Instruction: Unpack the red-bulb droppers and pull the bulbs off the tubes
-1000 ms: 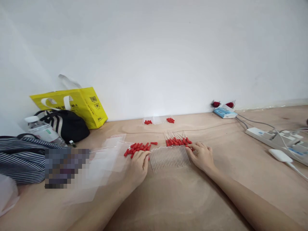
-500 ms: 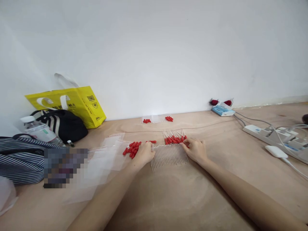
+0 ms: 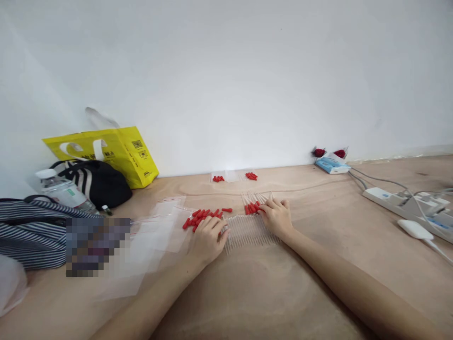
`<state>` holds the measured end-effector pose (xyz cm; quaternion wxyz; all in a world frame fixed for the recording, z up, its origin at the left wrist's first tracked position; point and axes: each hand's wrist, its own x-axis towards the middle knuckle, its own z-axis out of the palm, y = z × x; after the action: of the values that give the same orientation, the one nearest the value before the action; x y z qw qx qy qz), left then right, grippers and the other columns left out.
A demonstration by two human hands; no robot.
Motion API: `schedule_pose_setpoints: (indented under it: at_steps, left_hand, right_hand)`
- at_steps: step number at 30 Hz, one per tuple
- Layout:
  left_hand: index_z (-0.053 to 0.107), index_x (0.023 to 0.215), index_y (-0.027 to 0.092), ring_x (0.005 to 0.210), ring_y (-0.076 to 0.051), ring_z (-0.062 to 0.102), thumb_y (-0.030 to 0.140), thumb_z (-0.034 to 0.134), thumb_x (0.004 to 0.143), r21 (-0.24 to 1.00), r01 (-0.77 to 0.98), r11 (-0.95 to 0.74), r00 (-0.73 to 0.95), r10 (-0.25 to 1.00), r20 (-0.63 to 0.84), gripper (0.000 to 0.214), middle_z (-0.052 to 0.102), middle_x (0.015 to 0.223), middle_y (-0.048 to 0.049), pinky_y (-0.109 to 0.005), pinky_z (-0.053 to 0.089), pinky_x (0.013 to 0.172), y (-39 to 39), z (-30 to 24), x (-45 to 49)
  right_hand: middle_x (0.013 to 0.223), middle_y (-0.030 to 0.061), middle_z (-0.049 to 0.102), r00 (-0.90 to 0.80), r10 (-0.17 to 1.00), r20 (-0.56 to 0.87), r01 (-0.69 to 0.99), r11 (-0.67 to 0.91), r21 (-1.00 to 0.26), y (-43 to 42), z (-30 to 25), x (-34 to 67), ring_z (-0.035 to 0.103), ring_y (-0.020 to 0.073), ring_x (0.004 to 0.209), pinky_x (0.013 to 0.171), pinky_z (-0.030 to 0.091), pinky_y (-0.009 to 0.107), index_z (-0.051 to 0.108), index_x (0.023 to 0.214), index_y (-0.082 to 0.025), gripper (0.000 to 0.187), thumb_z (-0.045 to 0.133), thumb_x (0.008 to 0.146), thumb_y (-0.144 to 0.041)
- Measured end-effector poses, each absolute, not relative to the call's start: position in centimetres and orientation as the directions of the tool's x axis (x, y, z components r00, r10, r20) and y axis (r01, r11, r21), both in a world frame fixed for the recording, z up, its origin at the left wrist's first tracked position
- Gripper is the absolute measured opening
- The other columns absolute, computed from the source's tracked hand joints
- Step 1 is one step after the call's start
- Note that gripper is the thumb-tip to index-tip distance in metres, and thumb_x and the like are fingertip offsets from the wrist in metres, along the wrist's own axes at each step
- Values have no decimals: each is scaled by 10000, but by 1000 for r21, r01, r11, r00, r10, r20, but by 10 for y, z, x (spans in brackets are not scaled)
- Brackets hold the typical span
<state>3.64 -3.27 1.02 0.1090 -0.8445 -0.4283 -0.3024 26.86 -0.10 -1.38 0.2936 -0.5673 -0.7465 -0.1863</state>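
A row of clear thin tubes [image 3: 249,230] lies on the wooden table [image 3: 255,293] between my hands. My left hand [image 3: 207,238] rests palm down at the row's left end, fingers curled against the tubes, just below a loose pile of red caps [image 3: 203,216]. My right hand [image 3: 277,217] lies over the row's far right corner, fingers bent, covering part of a bunch of red-capped tubes [image 3: 252,207]. What either hand pinches, if anything, is hidden.
Clear zip bags [image 3: 155,236] lie left of my left hand. A yellow bag [image 3: 116,151], black striped bag [image 3: 95,182], water bottle [image 3: 58,189] and striped cloth [image 3: 31,231] crowd the left. A power strip [image 3: 406,203] with cables lies right. Small bags with red caps [image 3: 233,177] sit by the wall.
My right hand slid left and forward over the red-capped tubes. My left hand drew back a little toward me at the row's left end.
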Motion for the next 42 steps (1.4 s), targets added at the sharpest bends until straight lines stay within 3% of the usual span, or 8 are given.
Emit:
schedule_pose_setpoints:
  at_steps: [4, 9, 15, 21, 25, 30, 37, 42]
  left_hand:
    - [627, 868, 193, 812, -182, 538, 232, 484, 800, 31, 750, -660, 473, 569, 672, 163, 628, 847, -49, -322, 421, 736, -41, 2, 24]
    - [572, 1076, 187, 983, -216, 504, 233, 460, 823, -57, 761, -646, 475, 496, 727, 280, 608, 1040, -79, -372, 387, 848, -43, 4, 30]
    - [630, 916, 242, 830, -174, 560, 235, 480, 833, -106, 694, -712, 545, 422, 725, 171, 670, 816, -4, -420, 318, 897, -50, 2, 42]
    - [619, 762, 211, 696, -144, 545, 214, 468, 838, -113, 685, -720, 553, 413, 723, 170, 641, 661, 17, -421, 300, 891, -54, -2, 43]
    - [613, 749, 200, 690, -134, 533, 209, 456, 842, -146, 655, -741, 581, 372, 724, 182, 627, 634, 22, -404, 294, 896, -57, 0, 45]
    - [605, 711, 195, 669, -135, 506, 201, 434, 847, -186, 637, -749, 615, 347, 709, 218, 599, 593, 21, -410, 297, 866, -59, 2, 44]
    - [595, 708, 188, 675, -146, 498, 198, 434, 843, -168, 616, -770, 614, 335, 715, 211, 606, 606, 16, -392, 298, 806, -60, 1, 42]
    - [607, 730, 192, 664, -147, 504, 182, 416, 852, -68, 705, -706, 504, 432, 748, 227, 620, 639, -1, -324, 299, 676, -58, 2, 32]
  right_hand:
    - [782, 44, 610, -96, 697, 711, 912, 348, -219, -13, -14, 276, 481, 172, 757, 672, 232, 320, 660, 835, -212, 202, 465, 838, -262]
    - [765, 37, 602, -240, 727, 644, 707, 585, -397, -41, -16, 274, 495, 171, 747, 686, 308, 314, 662, 868, -242, 191, 490, 829, -317]
    - [754, 26, 605, -337, 732, 592, 565, 661, -494, -59, -17, 251, 498, 159, 722, 687, 333, 318, 654, 880, -241, 173, 503, 827, -306]
    - [860, 38, 613, -373, 652, 660, 647, 693, -319, -65, -14, 238, 487, 162, 776, 704, 282, 331, 618, 1002, -248, 241, 557, 788, -339]
    - [730, 6, 616, -407, 538, 738, 679, 719, -149, -67, -17, 233, 451, 143, 714, 701, 239, 334, 639, 934, -259, 165, 535, 809, -284]
    - [599, -9, 572, -423, 460, 781, 682, 729, -60, -68, -19, 233, 404, 128, 649, 687, 213, 335, 654, 844, -232, 136, 526, 804, -261]
    - [548, -14, 526, -430, 445, 786, 667, 743, -56, -71, -18, 237, 389, 127, 631, 698, 215, 334, 655, 784, -223, 148, 508, 790, -234]
    - [673, 0, 590, -283, 578, 765, 730, 647, -219, -64, -18, 264, 458, 133, 689, 734, 228, 336, 664, 793, -246, 161, 504, 808, -260]
